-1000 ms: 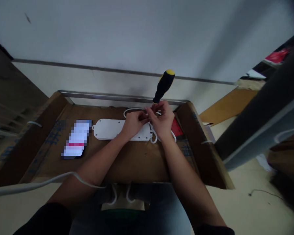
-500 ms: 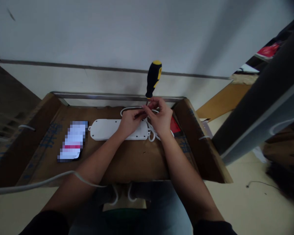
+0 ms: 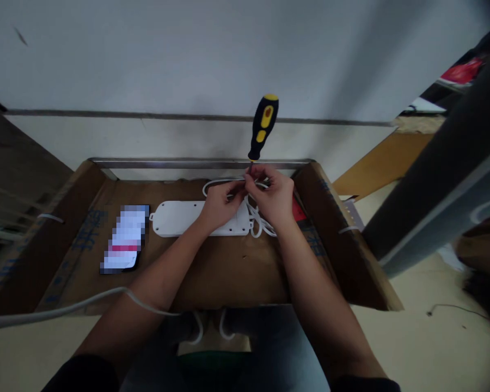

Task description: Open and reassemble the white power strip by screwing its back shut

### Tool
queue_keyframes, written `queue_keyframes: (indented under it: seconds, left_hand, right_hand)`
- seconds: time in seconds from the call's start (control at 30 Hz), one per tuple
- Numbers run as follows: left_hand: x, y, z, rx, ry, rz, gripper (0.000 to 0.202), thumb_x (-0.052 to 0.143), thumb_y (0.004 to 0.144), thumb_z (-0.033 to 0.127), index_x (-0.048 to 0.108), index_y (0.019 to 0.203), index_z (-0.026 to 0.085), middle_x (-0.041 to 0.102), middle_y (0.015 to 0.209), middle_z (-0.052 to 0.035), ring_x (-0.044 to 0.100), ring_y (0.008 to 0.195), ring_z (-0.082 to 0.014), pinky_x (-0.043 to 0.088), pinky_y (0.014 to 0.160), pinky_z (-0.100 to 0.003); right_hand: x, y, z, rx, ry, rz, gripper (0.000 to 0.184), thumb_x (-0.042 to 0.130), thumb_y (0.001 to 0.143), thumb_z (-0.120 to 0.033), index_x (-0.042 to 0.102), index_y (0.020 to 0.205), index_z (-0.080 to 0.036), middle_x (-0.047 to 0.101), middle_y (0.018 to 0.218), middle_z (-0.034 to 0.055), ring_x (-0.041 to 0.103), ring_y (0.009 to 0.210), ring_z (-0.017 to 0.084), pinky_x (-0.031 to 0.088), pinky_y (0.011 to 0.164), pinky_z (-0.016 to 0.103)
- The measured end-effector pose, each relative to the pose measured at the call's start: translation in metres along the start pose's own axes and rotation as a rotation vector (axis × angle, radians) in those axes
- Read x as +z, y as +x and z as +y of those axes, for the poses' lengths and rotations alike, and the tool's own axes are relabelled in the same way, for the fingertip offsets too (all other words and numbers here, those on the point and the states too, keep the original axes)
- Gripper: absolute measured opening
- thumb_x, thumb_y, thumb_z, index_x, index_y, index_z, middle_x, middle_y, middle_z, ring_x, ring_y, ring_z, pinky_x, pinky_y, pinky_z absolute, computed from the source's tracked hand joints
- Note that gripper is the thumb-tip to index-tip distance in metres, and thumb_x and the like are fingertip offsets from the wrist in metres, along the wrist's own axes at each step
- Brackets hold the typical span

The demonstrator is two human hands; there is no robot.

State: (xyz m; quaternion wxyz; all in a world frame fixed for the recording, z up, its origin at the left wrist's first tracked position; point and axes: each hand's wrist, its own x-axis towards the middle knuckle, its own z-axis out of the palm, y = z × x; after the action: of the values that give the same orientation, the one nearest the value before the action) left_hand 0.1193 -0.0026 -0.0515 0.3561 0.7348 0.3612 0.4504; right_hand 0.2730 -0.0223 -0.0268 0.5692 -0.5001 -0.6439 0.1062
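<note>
A screwdriver [image 3: 263, 125] with a black and yellow handle stands nearly upright, handle up and leaning a little right. My right hand [image 3: 275, 198] pinches its thin shaft just below the handle. Close against those fingers, my left hand [image 3: 220, 207] is closed in a pinch at the lower end of the shaft; whatever lies between its fingertips is hidden. Beneath my left hand lies a white power strip [image 3: 179, 218], its face with small screw holes turned up. Its white cord [image 3: 263, 226] is looped at the right end, partly under my right hand.
A phone [image 3: 124, 239] with a lit, blurred screen lies left of the strip. Cardboard [image 3: 228, 272] lines the tray-like surface, with raised flaps at both sides. Something red [image 3: 298, 211] sits behind my right wrist. A grey post [image 3: 436, 163] rises at right, and a white cable [image 3: 85, 299] crosses the front left.
The screwdriver has turned about its axis, so its yellow panels now face me, and it leans slightly further right. Both hands keep their pinch. The whole view has shifted slightly.
</note>
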Motion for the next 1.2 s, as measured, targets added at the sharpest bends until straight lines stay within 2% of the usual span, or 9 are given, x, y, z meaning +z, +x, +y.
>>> queue_keyframes:
  seconds: [0.13,0.33,0.43,0.6,0.77,0.9,1.07,1.2]
  left_hand:
    - [-0.001,-0.001,0.000,0.003,-0.017,-0.003,0.026,0.064,0.095,0.026,0.082,0.111,0.015,0.084,0.105,-0.0072,0.079,0.096,-0.0210,0.060,0.083,-0.029]
    - [-0.002,0.000,-0.002,-0.013,-0.020,0.011,0.024,0.068,0.094,0.027,0.083,0.110,0.017,0.085,0.106,-0.0061,0.079,0.097,-0.0205,0.060,0.091,-0.032]
    - [-0.001,0.000,-0.004,-0.033,-0.016,0.027,0.023,0.070,0.093,0.029,0.084,0.106,0.016,0.085,0.100,-0.0058,0.077,0.090,-0.0193,0.059,0.086,-0.031]
    - [-0.002,0.000,-0.002,-0.063,0.017,0.046,0.022,0.072,0.091,0.033,0.082,0.100,0.015,0.083,0.092,-0.0052,0.075,0.081,-0.0170,0.058,0.078,-0.027]
    - [-0.012,-0.001,0.000,-0.030,0.162,-0.108,0.027,0.077,0.085,0.031,0.080,0.108,0.017,0.083,0.104,-0.0076,0.077,0.094,-0.0214,0.060,0.088,-0.032]
    - [-0.017,-0.003,-0.003,-0.050,0.252,-0.209,0.031,0.081,0.082,0.033,0.079,0.107,0.015,0.082,0.107,-0.0099,0.076,0.097,-0.0248,0.060,0.093,-0.038]
    - [-0.017,-0.003,-0.005,-0.015,0.315,-0.243,0.027,0.077,0.084,0.027,0.079,0.108,0.015,0.081,0.107,-0.0104,0.076,0.099,-0.0260,0.059,0.091,-0.039]
    - [-0.016,-0.002,-0.005,-0.012,0.349,-0.258,0.028,0.077,0.083,0.026,0.079,0.108,0.014,0.080,0.107,-0.0114,0.075,0.100,-0.0280,0.059,0.093,-0.041]
  right_hand:
    - [-0.003,0.002,-0.002,-0.019,0.007,-0.011,0.013,0.068,0.088,-0.027,0.075,0.096,-0.020,0.076,0.090,0.0027,0.065,0.079,0.013,0.055,0.080,0.030]
    - [-0.005,0.004,-0.002,-0.032,0.014,0.009,0.011,0.075,0.089,-0.033,0.075,0.092,-0.022,0.072,0.085,0.0009,0.062,0.075,0.012,0.055,0.076,0.029]
    - [-0.005,0.003,-0.004,-0.016,0.018,0.023,0.014,0.075,0.088,-0.031,0.074,0.098,-0.021,0.072,0.084,-0.0001,0.063,0.075,0.011,0.055,0.076,0.027]
    - [-0.007,0.002,-0.006,-0.007,0.002,0.008,0.012,0.073,0.087,-0.031,0.070,0.091,-0.021,0.071,0.083,-0.0001,0.063,0.074,0.011,0.055,0.074,0.025]
    - [-0.008,0.003,-0.005,-0.003,0.009,-0.028,0.013,0.070,0.088,-0.031,0.072,0.093,-0.020,0.074,0.086,0.0014,0.065,0.075,0.011,0.056,0.074,0.027]
    - [-0.009,0.003,-0.004,0.002,0.029,-0.052,0.013,0.068,0.088,-0.030,0.073,0.095,-0.020,0.077,0.090,0.0022,0.068,0.076,0.012,0.058,0.076,0.027]
    - [-0.008,0.001,-0.006,-0.005,0.054,-0.085,0.017,0.064,0.087,-0.024,0.073,0.100,-0.020,0.077,0.090,0.0017,0.069,0.076,0.012,0.058,0.077,0.027]
    - [-0.008,0.002,-0.008,-0.017,0.043,-0.072,0.014,0.067,0.089,-0.028,0.073,0.100,-0.021,0.075,0.088,0.0012,0.067,0.075,0.012,0.057,0.077,0.027]
